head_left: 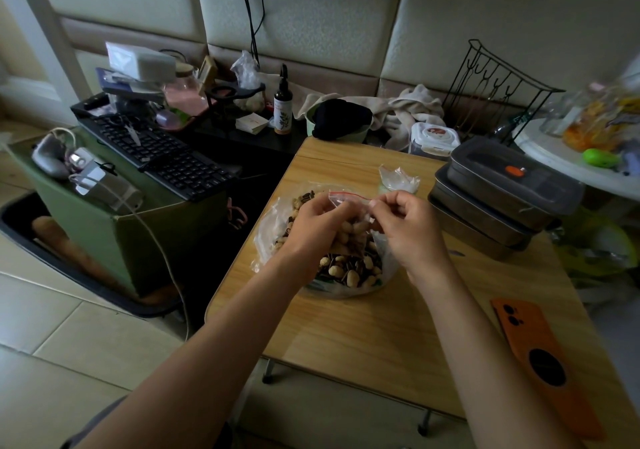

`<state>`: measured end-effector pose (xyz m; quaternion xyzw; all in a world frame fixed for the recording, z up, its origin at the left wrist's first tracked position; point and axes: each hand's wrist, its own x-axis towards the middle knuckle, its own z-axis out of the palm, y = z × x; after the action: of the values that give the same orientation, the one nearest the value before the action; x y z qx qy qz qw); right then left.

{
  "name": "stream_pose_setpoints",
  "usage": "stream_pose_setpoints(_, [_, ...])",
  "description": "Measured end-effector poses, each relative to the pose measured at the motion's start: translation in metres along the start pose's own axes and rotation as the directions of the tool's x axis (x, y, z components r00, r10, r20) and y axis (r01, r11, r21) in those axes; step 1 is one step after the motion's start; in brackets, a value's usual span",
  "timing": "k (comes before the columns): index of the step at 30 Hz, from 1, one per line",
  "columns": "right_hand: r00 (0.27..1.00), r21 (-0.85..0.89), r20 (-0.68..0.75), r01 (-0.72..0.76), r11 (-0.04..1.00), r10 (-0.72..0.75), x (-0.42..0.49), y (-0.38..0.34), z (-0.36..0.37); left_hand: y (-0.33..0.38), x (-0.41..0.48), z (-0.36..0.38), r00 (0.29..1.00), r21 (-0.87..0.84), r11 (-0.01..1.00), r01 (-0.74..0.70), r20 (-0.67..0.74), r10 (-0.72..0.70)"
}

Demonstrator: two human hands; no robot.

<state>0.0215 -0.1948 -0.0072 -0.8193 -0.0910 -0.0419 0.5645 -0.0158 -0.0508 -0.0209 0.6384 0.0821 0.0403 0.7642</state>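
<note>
Two hands are counted: left hand (313, 222), right hand (407, 229). Three plastic bags are recorded: one small zip bag (346, 200), one large bag of nuts (267, 237), one crumpled bag (398, 178). Three stacked trays (502, 189), one orange phone (540, 355), one keyboard (166, 158) and one bottle (283, 109) are noted.

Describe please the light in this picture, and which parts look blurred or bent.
Head view: dim, soft light, no hard shadows; left hand, right hand and small zip bag are sharp; snack packets at the far right edge are smeared; the wide lens bends the wall panels.
</note>
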Motion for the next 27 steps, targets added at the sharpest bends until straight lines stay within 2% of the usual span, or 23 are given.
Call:
stream_pose_setpoints(7, [0.994, 0.056, 0.109, -0.015, 0.998, 0.009, -0.0025, -0.0003, 0.0005, 0.0027, -0.0002, -0.0031, 1.0, -0.02, 1.0, 0.009, -0.018, -0.01])
stream_pose_setpoints(11, [0.996, 0.019, 0.087, 0.034, 0.999, -0.035, -0.0033, -0.0006, -0.0028, 0.0009, -0.0012, -0.0024, 1.0, 0.026, 1.0, 0.011, 0.007, -0.012])
stream_pose_setpoints(17, [0.99, -0.08, 0.03, 0.137, 0.987, -0.135, -0.0041, 0.0005, -0.004, 0.0018, -0.0026, 0.0012, 1.0, -0.02, 1.0, -0.01, -0.009, 0.01])
stream_pose_setpoints(22, [0.958, -0.213, 0.007, 0.281, 0.936, -0.286, -0.007, -0.0005, -0.0033, -0.0004, -0.0005, 0.001, 0.999, -0.024, 0.999, -0.027, -0.038, 0.026])
stream_pose_setpoints(27, [0.941, -0.246, 0.009, 0.329, 0.912, -0.337, -0.0069, 0.0, -0.0022, 0.0004, -0.0005, 0.0034, 0.998, -0.041, 0.998, -0.047, -0.031, 0.046])
